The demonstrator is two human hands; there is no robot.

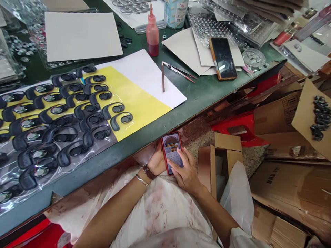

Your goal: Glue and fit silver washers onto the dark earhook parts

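My left hand point(157, 162) is wrapped around the left side of a smartphone in a red case point(172, 146), held over my lap just below the table edge. The phone's screen is lit, with a keyboard in its lower part. Over that screen, my right hand point(186, 172) has its thumb and fingers spread, the tips on or just above the glass; it grips nothing. On the table to the left lie several rows of black ear-hook earphone shells point(94, 119), some with round silvery parts set in them.
On the green table point(204, 94) are tweezers point(179, 71), a brown stick point(163, 77), a red liquid bottle point(152, 34), a second smartphone point(222, 58) and a cardboard sheet point(82, 36). An open carton point(213, 165) and a red stool point(241, 127) stand at the right, below the table.
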